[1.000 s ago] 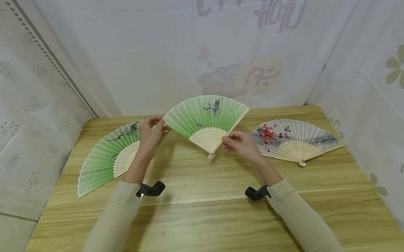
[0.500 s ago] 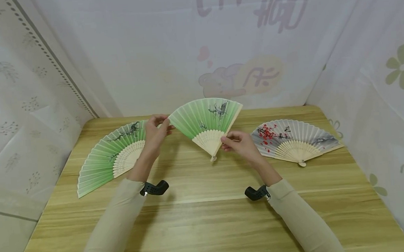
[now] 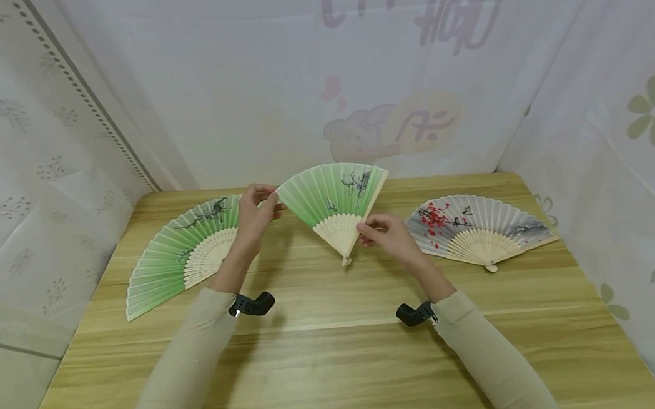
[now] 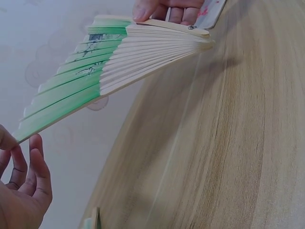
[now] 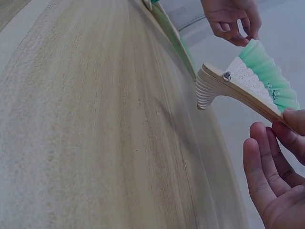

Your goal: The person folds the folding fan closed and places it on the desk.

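Note:
Between my two hands a green folding fan (image 3: 327, 195) is held up above the table, partly spread, its pivot end pointing down. My left hand (image 3: 256, 218) pinches the outer tip of its left edge between thumb and fingers. On the other side my right hand (image 3: 388, 235) grips the right guard stick with thumb and fingers, low on the ribs. In the left wrist view the ribs (image 4: 147, 50) look bunched near the right hand and spaced wider toward the left. The right wrist view shows the metal pivot pin (image 5: 227, 76) at the fan's base.
A second green folding fan (image 3: 162, 258) lies spread on the wooden table (image 3: 337, 366) at the left, partly behind my left arm. At the right lies a grey-white folding fan (image 3: 483, 220) with red blossoms, spread too. Printed curtains (image 3: 241, 78) enclose the table's back and sides.
My left hand has moved right, bringing the held fan's left edge inward. The fan is narrower than before, its right ribs gathered at the guard. The right hand has stayed nearly still.

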A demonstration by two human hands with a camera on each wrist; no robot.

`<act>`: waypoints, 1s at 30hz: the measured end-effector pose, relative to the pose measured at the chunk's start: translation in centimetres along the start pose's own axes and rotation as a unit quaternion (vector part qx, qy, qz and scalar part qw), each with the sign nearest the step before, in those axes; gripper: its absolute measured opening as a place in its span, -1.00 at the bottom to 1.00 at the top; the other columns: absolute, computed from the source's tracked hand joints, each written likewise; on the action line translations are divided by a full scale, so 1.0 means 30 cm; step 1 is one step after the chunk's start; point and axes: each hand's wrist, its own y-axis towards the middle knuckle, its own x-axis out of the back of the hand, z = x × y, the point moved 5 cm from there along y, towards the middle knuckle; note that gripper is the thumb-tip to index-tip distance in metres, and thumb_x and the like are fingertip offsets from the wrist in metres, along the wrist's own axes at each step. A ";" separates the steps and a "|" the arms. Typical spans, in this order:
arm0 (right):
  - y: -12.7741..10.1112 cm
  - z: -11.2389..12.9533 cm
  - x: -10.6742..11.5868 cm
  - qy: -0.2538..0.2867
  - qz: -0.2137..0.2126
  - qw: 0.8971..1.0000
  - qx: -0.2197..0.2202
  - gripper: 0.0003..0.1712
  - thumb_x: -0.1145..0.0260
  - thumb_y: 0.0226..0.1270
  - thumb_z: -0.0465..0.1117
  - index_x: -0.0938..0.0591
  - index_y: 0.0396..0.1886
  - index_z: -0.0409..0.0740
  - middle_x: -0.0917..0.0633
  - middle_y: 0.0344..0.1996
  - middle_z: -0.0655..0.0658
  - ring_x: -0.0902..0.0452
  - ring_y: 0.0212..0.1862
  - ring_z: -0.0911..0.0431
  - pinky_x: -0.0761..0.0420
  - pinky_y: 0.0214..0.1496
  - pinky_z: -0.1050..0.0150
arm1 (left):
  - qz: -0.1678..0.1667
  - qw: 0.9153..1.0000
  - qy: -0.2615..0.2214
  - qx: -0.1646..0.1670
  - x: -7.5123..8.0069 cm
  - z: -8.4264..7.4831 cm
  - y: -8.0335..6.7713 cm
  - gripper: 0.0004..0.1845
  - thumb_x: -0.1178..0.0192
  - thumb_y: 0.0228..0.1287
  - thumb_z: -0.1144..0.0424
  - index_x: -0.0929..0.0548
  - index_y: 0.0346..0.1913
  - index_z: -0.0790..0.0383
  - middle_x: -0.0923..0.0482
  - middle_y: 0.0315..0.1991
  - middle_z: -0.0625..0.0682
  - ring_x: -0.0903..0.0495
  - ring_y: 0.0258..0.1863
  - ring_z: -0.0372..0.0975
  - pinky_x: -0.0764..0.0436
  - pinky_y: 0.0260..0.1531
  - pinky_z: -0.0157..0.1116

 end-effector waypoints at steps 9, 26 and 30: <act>-0.003 0.005 -0.007 -0.029 0.013 0.999 0.016 -0.80 -0.33 0.48 -0.32 -0.65 -0.24 -0.45 -0.70 -0.32 -0.33 -0.64 -0.16 -0.37 -0.69 -0.06 -0.11 | 0.011 1.000 0.005 0.004 -0.001 0.009 0.002 -0.89 -0.06 0.53 0.38 -0.45 0.01 0.32 -0.46 -0.12 0.11 -0.68 -0.17 0.09 -0.67 -0.30 -0.38; 0.000 0.006 -0.010 -0.092 0.025 0.994 0.047 -0.79 -0.33 0.49 -0.25 -0.67 -0.29 -0.35 -0.71 -0.35 -0.26 -0.69 -0.24 -0.20 -0.72 -0.14 -0.01 | 0.028 0.999 0.017 0.003 -0.039 0.010 0.030 -0.81 -0.05 0.51 0.37 -0.43 0.07 0.38 -0.45 -0.07 0.14 -0.68 -0.34 -0.18 -0.67 -0.27 -0.37; 0.000 0.007 -0.009 -0.116 0.025 0.992 0.049 -0.78 -0.33 0.50 -0.24 -0.68 -0.30 -0.34 -0.72 -0.36 -0.28 -0.69 -0.24 -0.24 -0.72 -0.14 -0.02 | 0.030 0.999 0.015 0.003 -0.056 0.006 0.037 -0.82 -0.05 0.50 0.39 -0.44 0.05 0.39 -0.47 -0.09 0.15 -0.67 -0.37 -0.20 -0.68 -0.28 -0.36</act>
